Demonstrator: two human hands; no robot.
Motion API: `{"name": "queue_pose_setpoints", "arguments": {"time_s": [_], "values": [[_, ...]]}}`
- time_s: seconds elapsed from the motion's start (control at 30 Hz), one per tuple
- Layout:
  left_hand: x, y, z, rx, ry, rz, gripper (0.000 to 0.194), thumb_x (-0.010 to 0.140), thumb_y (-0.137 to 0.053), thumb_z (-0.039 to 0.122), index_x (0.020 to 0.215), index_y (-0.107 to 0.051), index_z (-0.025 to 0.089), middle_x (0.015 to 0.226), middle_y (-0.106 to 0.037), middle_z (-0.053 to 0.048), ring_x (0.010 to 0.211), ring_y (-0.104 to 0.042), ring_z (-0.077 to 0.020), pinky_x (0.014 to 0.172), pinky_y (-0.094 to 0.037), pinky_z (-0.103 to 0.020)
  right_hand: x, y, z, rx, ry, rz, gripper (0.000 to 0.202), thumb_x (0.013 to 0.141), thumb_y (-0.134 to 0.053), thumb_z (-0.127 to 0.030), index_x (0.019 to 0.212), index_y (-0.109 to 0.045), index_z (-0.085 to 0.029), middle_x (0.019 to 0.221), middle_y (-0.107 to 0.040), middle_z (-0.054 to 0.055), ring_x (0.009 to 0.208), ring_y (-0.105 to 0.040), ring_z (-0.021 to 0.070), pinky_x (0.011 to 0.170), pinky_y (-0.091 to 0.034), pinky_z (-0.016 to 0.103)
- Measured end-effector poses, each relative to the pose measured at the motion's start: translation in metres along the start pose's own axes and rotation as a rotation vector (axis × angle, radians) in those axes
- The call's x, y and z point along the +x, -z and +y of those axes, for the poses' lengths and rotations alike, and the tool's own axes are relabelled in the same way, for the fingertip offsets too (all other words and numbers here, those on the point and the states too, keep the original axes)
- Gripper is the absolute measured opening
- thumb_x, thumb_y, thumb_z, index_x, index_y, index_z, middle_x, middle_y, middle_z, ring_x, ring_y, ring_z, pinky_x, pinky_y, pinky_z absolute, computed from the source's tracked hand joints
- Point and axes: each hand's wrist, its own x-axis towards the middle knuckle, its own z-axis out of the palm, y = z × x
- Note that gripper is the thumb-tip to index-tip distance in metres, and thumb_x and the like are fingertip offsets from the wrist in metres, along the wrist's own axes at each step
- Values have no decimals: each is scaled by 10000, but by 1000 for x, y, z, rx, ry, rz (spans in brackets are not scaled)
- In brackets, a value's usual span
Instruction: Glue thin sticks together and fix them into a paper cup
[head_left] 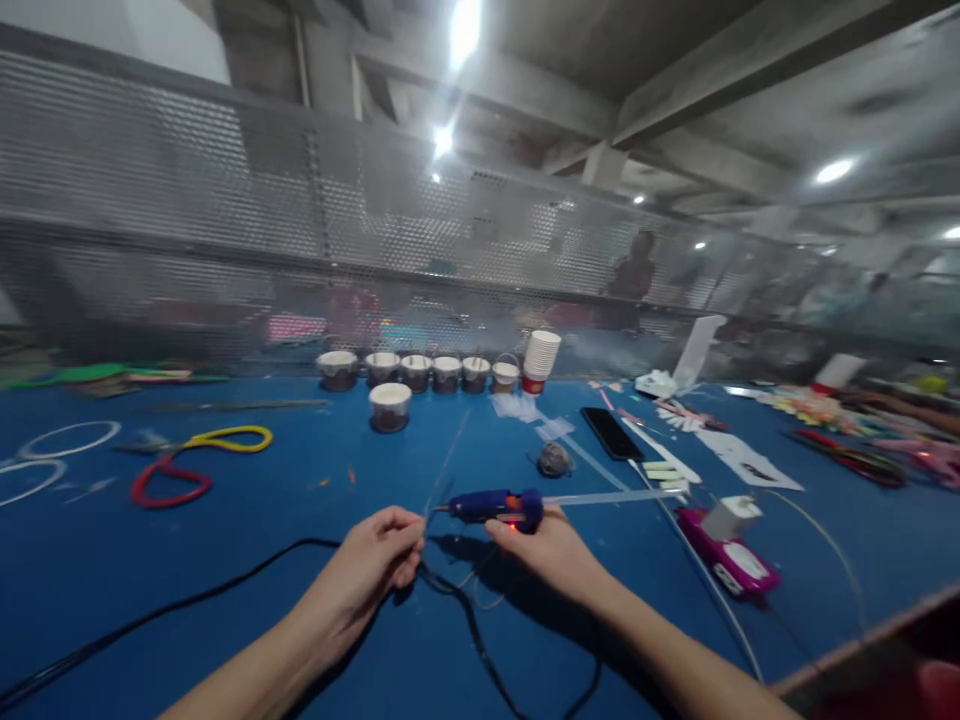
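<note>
The right hand [547,550] is wrapped around the handle of a blue glue gun [491,506], held just above the blue surface [262,540] with its nozzle pointing left; the left hand [375,565] pinches a thin stick [442,470] between thumb and fingers, right at the nozzle tip; the two hands sit near each other, the gun between them; a black cord [225,585] runs under the left wrist, its far end cut off at the frame edge; the stick is faint and hard to follow upward; a row of small cups [416,372] stands well beyond.
</note>
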Motion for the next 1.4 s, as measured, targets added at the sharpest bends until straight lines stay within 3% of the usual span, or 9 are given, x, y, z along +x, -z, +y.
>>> {"name": "queue_pose_setpoints", "arguments": {"time_s": [0.13, 0.3, 0.47, 0.87, 1.1, 1.4], "values": [[2, 1, 0, 20, 7, -6, 255, 576, -726, 286, 647, -536, 130, 481, -513, 40, 355, -391, -37, 368, -272, -167, 2, 1, -1, 22, -9, 20, 307, 764, -541, -390, 627, -643, -135, 555, -536, -8, 533, -440, 105, 527, -360, 220], [-2, -1, 2, 57, 15, 20, 214, 615, -704, 255, 659, -534, 133, 503, -529, 34, 352, -395, -32, 365, -284, -163, -3, 5, -4, 33, -59, -22, 252, 741, -575, -382, 709, -675, -153, 636, -611, 4, 584, -507, 121, 560, -384, 226], [-5, -2, -1, 70, 15, 9, 148, 675, -659, 226, 712, -540, 148, 539, -537, 32, 363, -412, -39, 347, -306, -159, -5, 9, 0, -38, -134, -66, 331, 786, -524, -423, 635, -652, -158, 488, -533, -12, 498, -491, 119, 511, -372, 234], [-6, -3, -4, 21, 44, 1, 148, 678, -660, 213, 692, -526, 152, 529, -525, 37, 366, -436, -39, 334, -339, -150, -6, 2, 3, -155, -109, -52, 378, 813, -467, -472, 685, -670, -180, 456, -481, -24, 460, -442, 133, 495, -352, 265], [-6, -3, -4, -11, 27, -7, 146, 668, -657, 193, 687, -518, 151, 511, -520, 38, 375, -428, -44, 344, -326, -158, -6, 2, 2, -162, -103, -80, 374, 796, -489, -468, 638, -661, -175, 477, -511, -17, 467, -428, 120, 469, -330, 247], [-6, -3, -4, 17, 26, -1, 156, 659, -666, 211, 684, -526, 148, 514, -522, 35, 365, -406, -36, 351, -299, -162, -6, 4, 1, -154, -72, -80, 332, 800, -490, -439, 742, -694, -185, 496, -537, -11, 479, -439, 130, 482, -339, 253]]}}
